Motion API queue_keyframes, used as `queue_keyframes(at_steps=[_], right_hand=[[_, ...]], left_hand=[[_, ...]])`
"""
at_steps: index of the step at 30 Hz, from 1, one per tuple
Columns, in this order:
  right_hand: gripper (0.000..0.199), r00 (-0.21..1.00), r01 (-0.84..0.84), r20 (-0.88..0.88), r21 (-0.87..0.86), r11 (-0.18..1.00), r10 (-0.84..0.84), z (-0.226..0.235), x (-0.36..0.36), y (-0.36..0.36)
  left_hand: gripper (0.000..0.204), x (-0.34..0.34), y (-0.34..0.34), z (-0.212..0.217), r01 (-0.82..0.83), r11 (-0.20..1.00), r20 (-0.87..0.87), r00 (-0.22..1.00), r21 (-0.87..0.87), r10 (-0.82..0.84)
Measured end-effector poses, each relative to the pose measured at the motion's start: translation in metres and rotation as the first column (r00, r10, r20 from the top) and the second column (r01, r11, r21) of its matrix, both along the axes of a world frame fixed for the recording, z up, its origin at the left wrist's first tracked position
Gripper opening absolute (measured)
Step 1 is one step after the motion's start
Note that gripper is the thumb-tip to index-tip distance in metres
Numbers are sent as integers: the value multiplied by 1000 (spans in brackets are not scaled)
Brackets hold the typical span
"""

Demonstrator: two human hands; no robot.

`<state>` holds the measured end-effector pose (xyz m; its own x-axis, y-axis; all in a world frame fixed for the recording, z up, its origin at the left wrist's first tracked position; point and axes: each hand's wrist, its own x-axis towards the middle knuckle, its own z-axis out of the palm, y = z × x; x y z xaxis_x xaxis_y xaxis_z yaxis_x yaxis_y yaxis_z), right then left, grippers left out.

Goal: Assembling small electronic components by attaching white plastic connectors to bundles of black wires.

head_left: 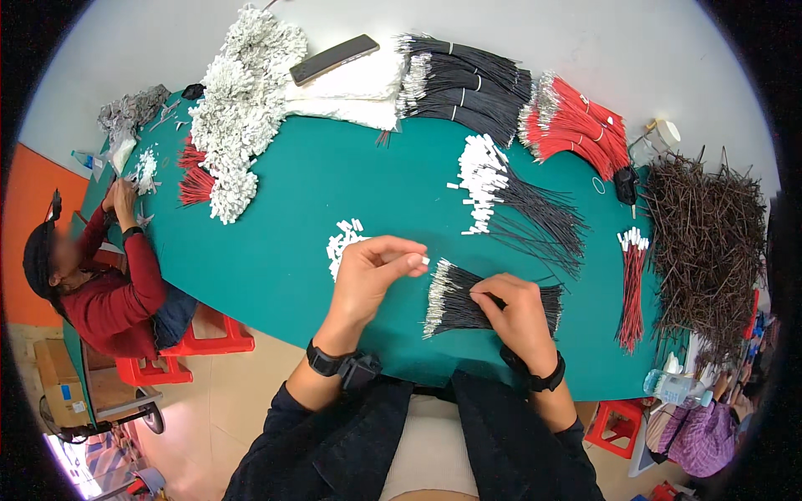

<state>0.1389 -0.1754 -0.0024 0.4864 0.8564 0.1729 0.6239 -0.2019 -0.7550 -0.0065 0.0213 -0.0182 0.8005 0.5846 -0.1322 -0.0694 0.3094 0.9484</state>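
My left hand [361, 280] pinches a small white plastic sleeve [425, 260] between thumb and fingertips. Just behind that hand lies a loose pile of similar white sleeves [336, 250]. To its right, a row of black wires [455, 302] with bare metal terminals at their left ends rests on the green table. Over these wires my right hand [522, 313] is closed, thumb against forefinger, apparently on one thin black wire; its terminal is hard to make out. Farther back sits a fanned heap of black wires [535, 200] capped with white sleeves.
Tied black wire bundles [468, 79] and red wire bundles [585, 125] line the back of the green table [334, 175]. A phone [334, 59] lies on white bags beside a white heap [242, 92]. Capped red wires [632, 292] and a brown tangle [706, 242] stand right. A co-worker [109, 284] sits left.
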Motion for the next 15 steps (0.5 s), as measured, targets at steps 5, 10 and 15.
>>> queue_keyframes(at_steps=[5, 10, 15], right_hand=[[9, 976, 86, -206, 54, 995, -73, 17, -5, -2], [8, 998, 45, -45, 91, 995, -41, 15, -5, 0], [6, 995, 86, -66, 137, 987, -77, 21, -7, 1]], left_hand=[[14, 8, -9, -1, -1, 994, 65, 998, -114, 9], [14, 9, -13, 1, -5, 1000, 42, 999, -9, 5], [14, 8, -13, 5, 18, 1000, 31, 999, 3, -18]])
